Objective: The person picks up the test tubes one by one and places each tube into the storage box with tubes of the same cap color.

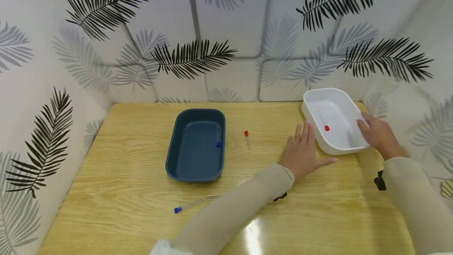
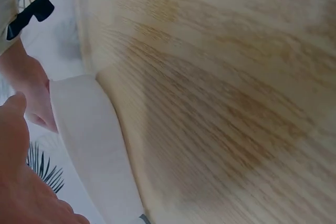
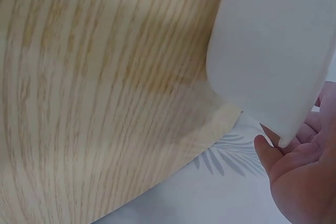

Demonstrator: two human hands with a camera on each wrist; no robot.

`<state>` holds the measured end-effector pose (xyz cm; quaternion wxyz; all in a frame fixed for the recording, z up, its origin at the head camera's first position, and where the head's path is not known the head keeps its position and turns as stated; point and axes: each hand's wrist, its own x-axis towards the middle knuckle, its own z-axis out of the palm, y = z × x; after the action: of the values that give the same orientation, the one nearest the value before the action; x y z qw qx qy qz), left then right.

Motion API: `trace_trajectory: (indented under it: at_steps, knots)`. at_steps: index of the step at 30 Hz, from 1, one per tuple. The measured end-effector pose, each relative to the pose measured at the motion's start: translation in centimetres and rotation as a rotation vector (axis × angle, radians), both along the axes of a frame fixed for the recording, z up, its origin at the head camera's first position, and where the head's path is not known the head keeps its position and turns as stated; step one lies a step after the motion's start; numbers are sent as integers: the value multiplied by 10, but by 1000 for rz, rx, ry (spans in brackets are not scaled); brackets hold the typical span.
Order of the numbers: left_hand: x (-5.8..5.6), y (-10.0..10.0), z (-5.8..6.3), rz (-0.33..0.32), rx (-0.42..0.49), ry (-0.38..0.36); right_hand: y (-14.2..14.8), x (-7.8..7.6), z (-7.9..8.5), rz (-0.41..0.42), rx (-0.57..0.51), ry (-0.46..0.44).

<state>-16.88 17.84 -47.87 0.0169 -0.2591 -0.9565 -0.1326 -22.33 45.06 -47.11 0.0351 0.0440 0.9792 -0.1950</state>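
A white plastic tray (image 1: 337, 149) is at the back right of the table, with a red-capped tube (image 1: 327, 128) lying inside. My right hand (image 1: 380, 135) grips the tray's right rim, thumb on one side and fingers on the other, as the right wrist view also shows. Beside the tray's left wall is my left hand (image 1: 301, 152), fingers straight and thumb spread; whether the fingertips touch the wall I cannot tell. Another red-capped tube (image 1: 247, 141) lies on the table left of that hand.
A dark blue tray (image 1: 171, 168) stands left of centre, holding a blue-capped tube (image 1: 218, 139). In front of it lies a blue-capped tube (image 1: 187, 206), and a clear tube end (image 1: 214, 197) shows by my left sleeve. Patterned cloth (image 1: 226, 78) rises behind the table.
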Motion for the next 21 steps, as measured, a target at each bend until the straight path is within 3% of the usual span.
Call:
trace_trajectory:
  at_steps: [3, 7, 10, 16, 21]
  knots:
    - [-7, 6, -8, 17, 2, 9, -4, 1, -1, -30, -21, -22]
    - [-10, 13, -11, 12, 37, -39, -13, 8, -4, -76, -51, -30]
    - [-9, 16, -11, 9, 50, -80, -22, 13, -8, -80, -31, 23]
    - [-10, 16, -10, 78, 24, -72, -39, 16, -15, -57, 9, 164]
    - [-10, 14, -16, 88, 42, -68, -45, 21, -16, -86, 9, 135]
